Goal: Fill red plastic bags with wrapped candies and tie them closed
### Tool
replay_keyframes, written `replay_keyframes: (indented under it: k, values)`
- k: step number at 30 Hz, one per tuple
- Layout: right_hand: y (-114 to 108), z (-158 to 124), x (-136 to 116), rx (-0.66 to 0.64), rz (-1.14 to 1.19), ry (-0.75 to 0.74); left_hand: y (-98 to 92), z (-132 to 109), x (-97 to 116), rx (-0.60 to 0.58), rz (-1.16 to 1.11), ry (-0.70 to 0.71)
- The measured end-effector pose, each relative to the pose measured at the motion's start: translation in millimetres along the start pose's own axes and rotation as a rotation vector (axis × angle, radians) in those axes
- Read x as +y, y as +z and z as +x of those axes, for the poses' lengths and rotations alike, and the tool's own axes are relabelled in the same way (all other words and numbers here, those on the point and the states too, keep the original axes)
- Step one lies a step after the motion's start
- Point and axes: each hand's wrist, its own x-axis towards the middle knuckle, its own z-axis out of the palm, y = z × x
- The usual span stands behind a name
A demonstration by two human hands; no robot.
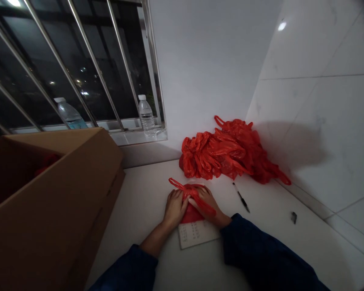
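Both my hands rest on a bunched red plastic bag (191, 198) on a white counter (133, 226). My left hand (174, 208) and my right hand (206, 203) grip it from either side, and one of its handles runs across the top. Part of the bag lies on a white printed sheet or booklet (198, 236). Beyond my hands is a heap of crumpled red plastic bags (227, 151). A black pen (241, 197) lies to the right of my right hand, apart from it.
A large open cardboard box (57, 173) with something red inside stands to the left. Two plastic water bottles (146, 115) (69, 115) stand by a barred window (94, 64). A small dark object (293, 217) lies near the tiled wall (315, 121).
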Motion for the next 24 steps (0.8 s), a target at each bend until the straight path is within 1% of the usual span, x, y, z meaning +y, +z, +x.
replay_keyframes:
  k: [4,6,9,11,13,14,15,16,18,20,22,24]
  values:
    - [-20,2,-7,0.207,0.201,-0.002,-14.0,2,8,0.107,-0.166,-0.028]
    - [-34,4,-14,0.252,0.306,0.020,-25.2,4,17,0.122,-0.253,-0.041]
    - [-55,9,-27,0.246,0.459,0.053,-46.6,9,37,0.078,-0.369,-0.046]
    - [-69,13,-36,0.241,0.537,0.041,-63.9,12,56,0.033,-0.422,-0.042]
    - [-84,18,-46,0.248,0.587,0.007,-81.6,15,77,-0.048,-0.459,-0.020]
    - [-92,20,-50,0.246,0.593,-0.013,-89.4,18,89,-0.108,-0.457,0.007]
    - [-100,21,-54,0.247,0.578,-0.031,-96.0,20,101,-0.157,-0.411,0.049]
    - [-109,21,-58,0.257,0.549,-0.046,-100.7,23,114,-0.183,-0.315,0.100]
    - [-126,19,-64,0.276,0.509,-0.073,-104.4,29,138,-0.180,-0.046,0.185]
    - [-143,14,-67,0.283,0.497,-0.106,-102.4,35,160,-0.176,0.172,0.228]
    - [-162,7,-67,0.301,0.484,-0.138,-100.1,39,180,-0.198,0.278,0.238]
    - [-180,-2,-65,0.324,0.477,-0.166,-102.1,41,198,-0.190,0.298,0.244]
